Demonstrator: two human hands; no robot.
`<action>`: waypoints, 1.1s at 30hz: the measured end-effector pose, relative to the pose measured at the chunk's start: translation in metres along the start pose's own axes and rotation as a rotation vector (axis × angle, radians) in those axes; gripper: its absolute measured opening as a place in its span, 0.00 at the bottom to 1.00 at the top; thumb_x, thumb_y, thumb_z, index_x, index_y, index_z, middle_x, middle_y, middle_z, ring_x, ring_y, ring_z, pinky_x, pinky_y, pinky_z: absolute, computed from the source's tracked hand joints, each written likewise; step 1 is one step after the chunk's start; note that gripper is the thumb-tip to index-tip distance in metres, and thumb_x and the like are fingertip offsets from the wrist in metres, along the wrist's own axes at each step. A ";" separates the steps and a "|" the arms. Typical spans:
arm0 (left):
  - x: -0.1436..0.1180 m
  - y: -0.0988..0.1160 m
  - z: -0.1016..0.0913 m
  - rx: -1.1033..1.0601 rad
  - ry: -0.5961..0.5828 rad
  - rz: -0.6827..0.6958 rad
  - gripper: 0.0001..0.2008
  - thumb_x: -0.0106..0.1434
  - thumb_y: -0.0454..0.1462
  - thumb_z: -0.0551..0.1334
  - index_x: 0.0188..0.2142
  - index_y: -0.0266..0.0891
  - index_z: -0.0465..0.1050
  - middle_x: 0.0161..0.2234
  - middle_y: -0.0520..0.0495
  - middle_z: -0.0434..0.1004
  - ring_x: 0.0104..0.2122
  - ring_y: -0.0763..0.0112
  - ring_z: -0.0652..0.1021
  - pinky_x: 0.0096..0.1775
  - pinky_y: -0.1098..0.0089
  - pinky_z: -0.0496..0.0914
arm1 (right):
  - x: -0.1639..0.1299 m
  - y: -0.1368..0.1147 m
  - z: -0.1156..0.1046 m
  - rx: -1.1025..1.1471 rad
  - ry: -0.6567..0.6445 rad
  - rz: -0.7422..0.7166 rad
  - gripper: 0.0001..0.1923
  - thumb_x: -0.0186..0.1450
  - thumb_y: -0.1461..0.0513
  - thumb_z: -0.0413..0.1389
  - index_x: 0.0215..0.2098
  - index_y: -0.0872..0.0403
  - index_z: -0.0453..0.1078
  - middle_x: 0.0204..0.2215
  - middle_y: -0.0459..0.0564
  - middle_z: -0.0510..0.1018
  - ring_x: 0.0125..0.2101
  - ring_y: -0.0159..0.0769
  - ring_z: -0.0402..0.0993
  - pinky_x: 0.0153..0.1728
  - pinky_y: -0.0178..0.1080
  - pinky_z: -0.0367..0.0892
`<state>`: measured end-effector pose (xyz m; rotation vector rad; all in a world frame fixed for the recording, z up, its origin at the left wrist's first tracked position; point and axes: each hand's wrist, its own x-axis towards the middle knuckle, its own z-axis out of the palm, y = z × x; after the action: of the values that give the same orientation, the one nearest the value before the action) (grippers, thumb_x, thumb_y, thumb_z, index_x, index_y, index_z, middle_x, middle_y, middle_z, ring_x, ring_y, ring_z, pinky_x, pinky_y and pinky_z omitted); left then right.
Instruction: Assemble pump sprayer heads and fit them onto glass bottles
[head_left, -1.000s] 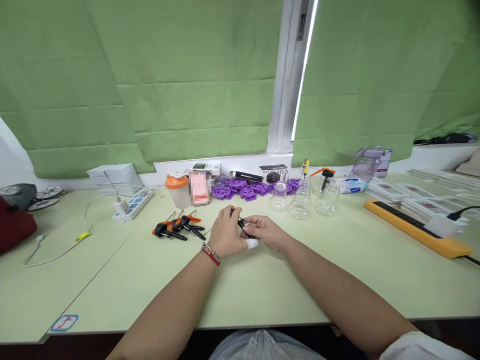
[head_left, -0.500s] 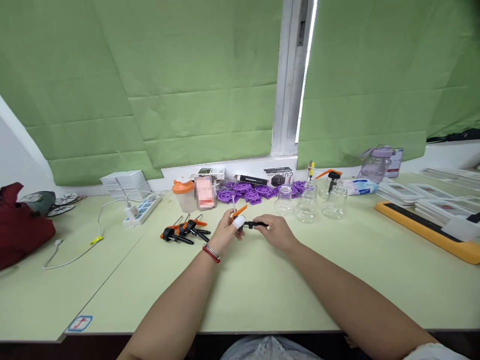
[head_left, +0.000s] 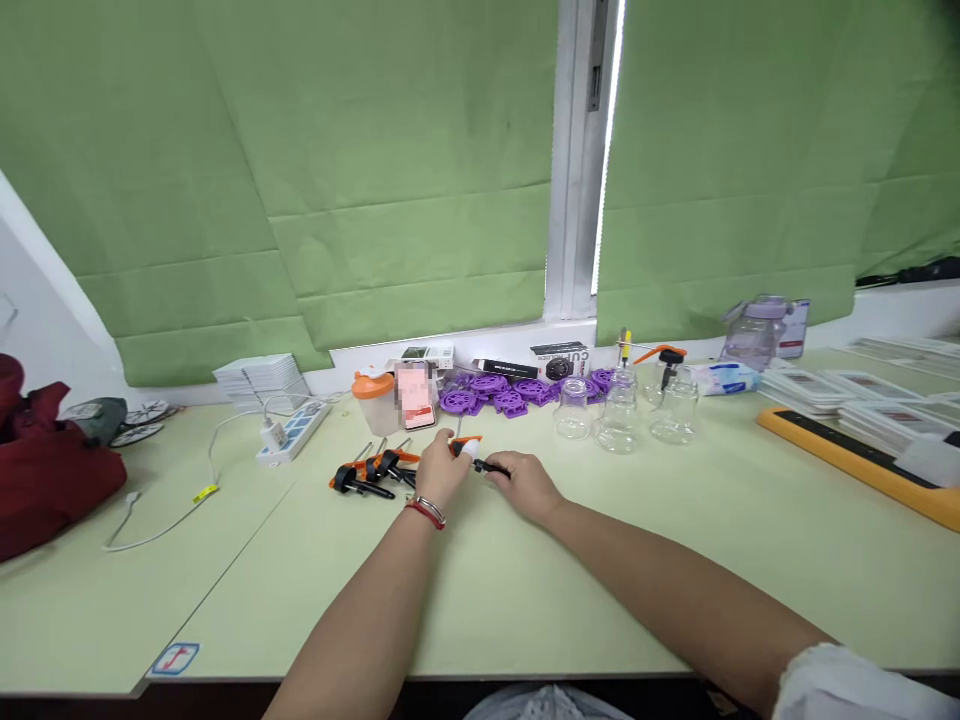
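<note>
Both hands meet just right of the pile of pump heads [head_left: 375,468] — left hand [head_left: 441,472] and right hand [head_left: 525,484] each pinch one black-and-orange pump head [head_left: 474,457], fingers closed on it.

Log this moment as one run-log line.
left hand: grip on orange-black pump head | right hand: grip on its black end | pump pile: left, on table | glass bottles: behind

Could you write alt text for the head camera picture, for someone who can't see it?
Seen from above, a person's left hand and right hand together hold a small black and orange pump head over a pale green table. More pump heads lie to the left, three clear glass bottles and purple plastic parts stand behind, below green window blinds.
</note>
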<state>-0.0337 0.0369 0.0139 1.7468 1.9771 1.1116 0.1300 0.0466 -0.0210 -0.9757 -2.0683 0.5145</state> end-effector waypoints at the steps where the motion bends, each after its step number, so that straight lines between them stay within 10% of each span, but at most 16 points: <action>1: 0.003 -0.002 -0.004 0.102 0.040 -0.022 0.22 0.56 0.48 0.59 0.46 0.37 0.68 0.36 0.41 0.76 0.35 0.62 0.76 0.34 0.67 0.66 | 0.004 -0.002 0.007 -0.001 -0.007 0.012 0.08 0.60 0.65 0.54 0.35 0.52 0.75 0.30 0.46 0.78 0.31 0.35 0.72 0.34 0.35 0.62; 11: 0.017 -0.021 -0.021 0.462 0.256 -0.015 0.16 0.55 0.42 0.57 0.39 0.36 0.73 0.40 0.39 0.76 0.41 0.56 0.74 0.39 0.64 0.65 | 0.034 -0.027 0.054 -0.074 -0.101 0.105 0.12 0.59 0.66 0.53 0.37 0.48 0.75 0.34 0.44 0.80 0.34 0.35 0.74 0.36 0.33 0.63; 26: 0.014 -0.015 -0.023 0.366 0.294 0.082 0.16 0.54 0.41 0.57 0.39 0.36 0.74 0.40 0.40 0.76 0.41 0.58 0.74 0.44 0.64 0.66 | 0.025 -0.035 0.053 -0.288 -0.157 0.049 0.15 0.60 0.57 0.56 0.44 0.54 0.69 0.40 0.53 0.77 0.42 0.43 0.70 0.41 0.40 0.61; 33: 0.052 -0.043 -0.078 0.363 0.311 -0.274 0.24 0.58 0.48 0.51 0.47 0.38 0.71 0.46 0.35 0.74 0.47 0.46 0.72 0.44 0.54 0.64 | 0.016 -0.039 0.052 -0.271 -0.128 -0.099 0.34 0.61 0.51 0.53 0.61 0.57 0.52 0.58 0.60 0.61 0.55 0.49 0.58 0.53 0.48 0.56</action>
<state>-0.1275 0.0591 0.0503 1.4552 2.6548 1.0277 0.0651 0.0332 -0.0212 -1.0088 -2.3317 0.2538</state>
